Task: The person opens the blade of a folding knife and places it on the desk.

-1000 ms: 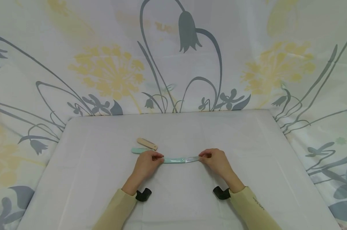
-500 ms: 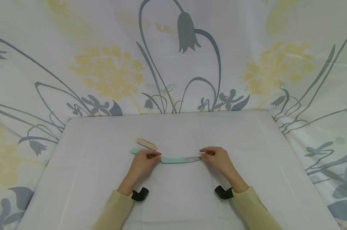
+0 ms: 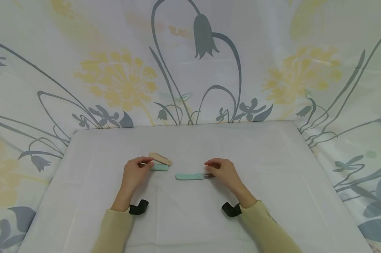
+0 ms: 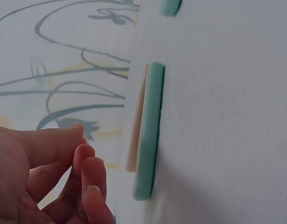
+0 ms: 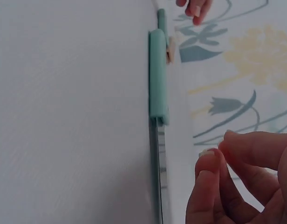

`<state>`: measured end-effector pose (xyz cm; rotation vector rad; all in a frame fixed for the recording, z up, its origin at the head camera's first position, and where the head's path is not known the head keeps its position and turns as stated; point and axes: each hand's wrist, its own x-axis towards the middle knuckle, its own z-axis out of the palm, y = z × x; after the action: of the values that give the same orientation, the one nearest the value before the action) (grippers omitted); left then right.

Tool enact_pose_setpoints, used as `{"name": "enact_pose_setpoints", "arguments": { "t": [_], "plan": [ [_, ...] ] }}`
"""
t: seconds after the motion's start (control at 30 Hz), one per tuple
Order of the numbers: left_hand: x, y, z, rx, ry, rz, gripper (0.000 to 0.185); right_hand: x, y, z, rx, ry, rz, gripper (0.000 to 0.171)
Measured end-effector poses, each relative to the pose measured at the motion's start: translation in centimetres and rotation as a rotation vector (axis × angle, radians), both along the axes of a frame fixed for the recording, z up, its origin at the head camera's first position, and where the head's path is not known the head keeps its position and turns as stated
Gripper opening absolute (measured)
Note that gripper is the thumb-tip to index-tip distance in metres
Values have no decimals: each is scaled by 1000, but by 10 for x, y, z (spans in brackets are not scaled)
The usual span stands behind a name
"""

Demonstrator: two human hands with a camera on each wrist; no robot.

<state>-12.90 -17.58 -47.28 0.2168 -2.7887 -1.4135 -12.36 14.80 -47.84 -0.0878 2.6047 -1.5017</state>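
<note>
A mint-green folding knife (image 3: 190,176) lies unfolded on the white table, its blade (image 5: 162,172) pointing right. My right hand (image 3: 223,172) hovers over the blade, thumb and fingers loosely bent with nothing between them. In the head view it covers the blade's tip. A second mint-green folding knife (image 4: 150,130), folded, lies to the left and behind. Beside this one is my left hand (image 3: 135,175), overlapping its left end in the head view; the left wrist view shows the loosely bent fingers apart from it. A beige folding knife (image 3: 160,159), also folded, lies just beyond.
White cloth covers the table (image 3: 190,218). At its far edge rises a floral curtain (image 3: 184,70), which continues along both sides. Black wrist cameras (image 3: 138,207) stick out from the cuffs of both yellow sleeves (image 3: 112,228).
My left hand has let go of the unfolded knife's handle end and moved left to the folded mint-green one. My right hand has released the blade tip and shifted left above the blade.
</note>
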Motion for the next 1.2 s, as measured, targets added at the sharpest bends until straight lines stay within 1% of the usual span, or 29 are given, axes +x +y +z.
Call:
{"name": "enact_pose_setpoints", "arguments": {
  "t": [0.17, 0.3, 0.43, 0.57, 0.7, 0.77, 1.0, 1.2],
  "plan": [
    [-2, -17, 1, -50, -10, 47, 27, -6, -22, -1, -14, 10, 30, 13],
    [-1, -25, 1, -63, -41, 44, 29, -10, -38, -2, -15, 26, 48, 13],
    [-1, -26, -2, -64, -64, 37, 31, -12, -52, -6, -29, 20, 64, 14],
    [0, -27, -7, -69, -83, 33, 31, -13, -67, -10, -28, 27, 129, 16],
    [0, -29, -9, -72, -80, 33, 31, -15, -84, -9, -41, 30, 201, 19],
    [0, -29, -9, -72, -78, 34, 31, -15, -91, -9, -52, 19, 221, 21],
    [-2, -29, -10, -69, -79, 51, 30, -14, -106, -8, -52, -19, 219, 22],
    [-3, -25, -14, -75, -70, 60, 28, -13, -111, -8, -62, -50, 211, 22]
  ]
}}
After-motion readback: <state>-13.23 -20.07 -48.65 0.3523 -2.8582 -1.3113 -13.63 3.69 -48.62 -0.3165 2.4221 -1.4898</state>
